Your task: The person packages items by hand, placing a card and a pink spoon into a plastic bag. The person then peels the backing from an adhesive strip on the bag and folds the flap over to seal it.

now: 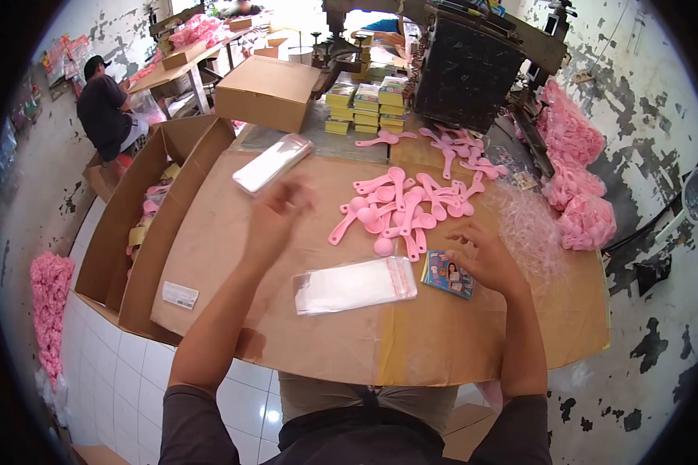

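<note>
My left hand [281, 213] is raised over the cardboard-covered table, just below a white stack of clear bags [271, 163]; its fingers are smeared by motion. On the right, my right hand [477, 254] has its fingers apart, over the upper right edge of a small stack of blue printed cards [447, 274]. Between the hands lies a second stack of clear plastic bags [355, 286], flat on the cardboard. Beyond it is a loose pile of pink plastic spoons [399, 203], with more pink spoons [450, 143] farther back.
Stacked card bundles [367, 105] and a black machine [468, 71] stand at the back. A closed carton [266, 89] and a long open box [151, 225] are on the left. Shredded plastic [529, 225] and pink bundles [574, 170] lie right. Another person [103, 108] sits back left.
</note>
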Tool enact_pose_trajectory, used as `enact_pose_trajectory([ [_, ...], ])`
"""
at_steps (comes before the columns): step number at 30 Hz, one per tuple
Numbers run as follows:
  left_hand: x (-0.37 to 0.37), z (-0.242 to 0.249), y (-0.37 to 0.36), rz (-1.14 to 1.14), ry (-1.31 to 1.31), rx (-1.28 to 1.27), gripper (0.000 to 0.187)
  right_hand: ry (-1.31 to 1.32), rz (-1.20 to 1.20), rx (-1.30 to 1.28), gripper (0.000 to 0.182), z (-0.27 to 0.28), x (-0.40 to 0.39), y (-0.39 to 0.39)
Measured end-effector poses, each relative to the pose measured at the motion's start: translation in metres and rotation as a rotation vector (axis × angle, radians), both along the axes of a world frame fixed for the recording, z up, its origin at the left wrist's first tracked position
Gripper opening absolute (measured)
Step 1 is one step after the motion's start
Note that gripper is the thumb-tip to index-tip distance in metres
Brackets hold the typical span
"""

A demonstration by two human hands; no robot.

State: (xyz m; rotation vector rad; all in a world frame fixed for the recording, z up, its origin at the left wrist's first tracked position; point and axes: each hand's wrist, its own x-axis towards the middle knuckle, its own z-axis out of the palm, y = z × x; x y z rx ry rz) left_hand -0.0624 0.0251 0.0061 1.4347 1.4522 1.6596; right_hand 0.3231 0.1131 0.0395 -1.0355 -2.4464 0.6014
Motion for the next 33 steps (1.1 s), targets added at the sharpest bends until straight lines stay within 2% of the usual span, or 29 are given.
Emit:
enact_pose_trajectory([
  [1, 0.018, -0.002, -0.006, -0.083, 0.263, -0.056, 0.036, -0.061, -0.007, -0.021, 0.037, 0.001, 0.006, 0.003],
  [3, 0.046, -0.008, -0.016, -0.282, 0.462, -0.139, 0.037, -0.093, 0.029, -0.075, 0.037, -0.002, 0.014, 0.008],
  [6, 0.075, -0.014, -0.025, -0.204, 0.687, -0.022, 0.036, -0.111, 0.064, -0.102, 0.035, -0.012, 0.018, 0.013],
  [9, 0.074, -0.026, -0.019, -0.193, 0.741, -0.004, 0.033, -0.089, 0.062, -0.102, 0.033, -0.012, 0.015, 0.014],
  [12, 0.072, -0.029, -0.018, -0.206, 0.656, -0.014, 0.030, -0.046, 0.029, -0.166, 0.030, -0.011, 0.014, 0.014],
  [15, 0.073, -0.025, -0.019, -0.224, 0.572, -0.178, 0.027, -0.008, 0.023, -0.188, 0.028, -0.012, 0.012, 0.013],
  [18, 0.074, -0.021, -0.021, -0.224, 0.512, -0.203, 0.018, 0.018, 0.009, -0.181, 0.027, -0.011, 0.010, 0.011],
  [22, 0.073, -0.021, -0.021, -0.207, 0.603, -0.114, 0.016, 0.022, -0.002, -0.174, 0.026, 0.002, 0.006, 0.004],
  [24, 0.070, -0.028, -0.018, -0.194, 0.677, -0.011, 0.016, 0.053, 0.018, -0.206, 0.026, 0.003, 0.004, 0.002],
  [28, 0.071, -0.027, -0.019, -0.195, 0.652, -0.007, 0.014, 0.149, 0.052, -0.330, 0.025, -0.007, -0.003, -0.008],
  [31, 0.070, -0.025, -0.020, -0.206, 0.632, -0.002, 0.013, 0.329, 0.226, -0.388, 0.021, -0.015, -0.028, -0.030],
  [33, 0.071, -0.025, -0.021, -0.209, 0.606, -0.012, 0.014, 0.227, 0.300, -0.265, 0.020, -0.029, -0.039, -0.030],
])
